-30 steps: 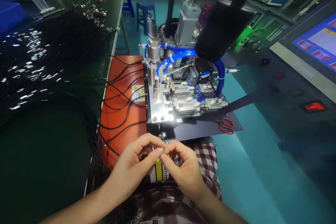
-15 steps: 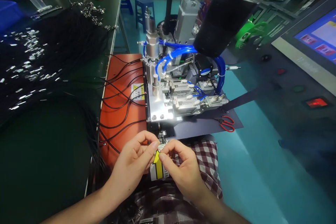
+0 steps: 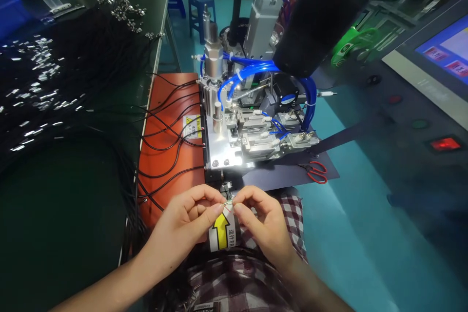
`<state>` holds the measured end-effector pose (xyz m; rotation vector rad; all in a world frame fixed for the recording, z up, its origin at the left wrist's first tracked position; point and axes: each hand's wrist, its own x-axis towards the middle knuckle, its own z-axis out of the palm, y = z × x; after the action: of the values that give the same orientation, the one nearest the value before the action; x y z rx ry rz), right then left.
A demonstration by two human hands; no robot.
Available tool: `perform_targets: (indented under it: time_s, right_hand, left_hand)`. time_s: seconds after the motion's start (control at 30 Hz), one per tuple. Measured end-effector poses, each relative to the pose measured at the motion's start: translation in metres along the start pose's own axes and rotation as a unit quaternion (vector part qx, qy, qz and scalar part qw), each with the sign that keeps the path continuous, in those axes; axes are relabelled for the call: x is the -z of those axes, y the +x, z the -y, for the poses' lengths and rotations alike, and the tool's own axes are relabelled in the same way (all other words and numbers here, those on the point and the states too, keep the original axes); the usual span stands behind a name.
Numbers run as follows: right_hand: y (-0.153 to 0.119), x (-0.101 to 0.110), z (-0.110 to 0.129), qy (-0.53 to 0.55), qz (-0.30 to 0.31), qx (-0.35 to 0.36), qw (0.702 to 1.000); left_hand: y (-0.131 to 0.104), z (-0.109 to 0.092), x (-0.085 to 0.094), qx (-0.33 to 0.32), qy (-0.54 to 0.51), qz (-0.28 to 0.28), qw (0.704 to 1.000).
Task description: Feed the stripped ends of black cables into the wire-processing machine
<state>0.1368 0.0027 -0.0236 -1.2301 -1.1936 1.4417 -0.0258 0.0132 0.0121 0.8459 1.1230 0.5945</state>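
Note:
My left hand (image 3: 195,214) is closed in a pinch, thumb against forefinger, on thin wires (image 3: 228,204), one reddish and some pale. Opposite it, my right hand (image 3: 261,222) pinches the same wires from the other side. The wires span the small gap between the two sets of fingertips; their ends are hidden. Just below lies a white label with a yellow arrow (image 3: 221,234), at the front of the machine. A small black fixture (image 3: 226,187) sits right beyond my fingertips.
A metal machine (image 3: 252,141) with blue air hoses (image 3: 256,66) stands ahead. Black cables (image 3: 171,146) cross an orange plate (image 3: 157,107) at its left. Red-handled cutters (image 3: 316,172) lie at right. A heap of black cables (image 3: 73,78) covers the left table. A control panel (image 3: 413,87) stands right.
My hands have drawn slightly apart, the right one shifting right, so the wires between the fingertips and more of the arrow label now show. The machine and cables stay put.

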Motion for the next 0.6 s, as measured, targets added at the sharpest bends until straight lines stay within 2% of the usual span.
perform_targets:
  time_s: [0.37, 0.6]
  right_hand:
    - [0.0006, -0.0006, -0.0036, 0.064, 0.03, -0.039, 0.997]
    - [0.0092, 0.0071, -0.0004, 0.043, 0.109, -0.049, 0.992]
  left_hand:
    - [0.0003, 0.0013, 0.0014, -0.002, 0.061, -0.014, 0.998]
    - [0.0, -0.0037, -0.001, -0.018, 0.087, -0.02, 0.996]
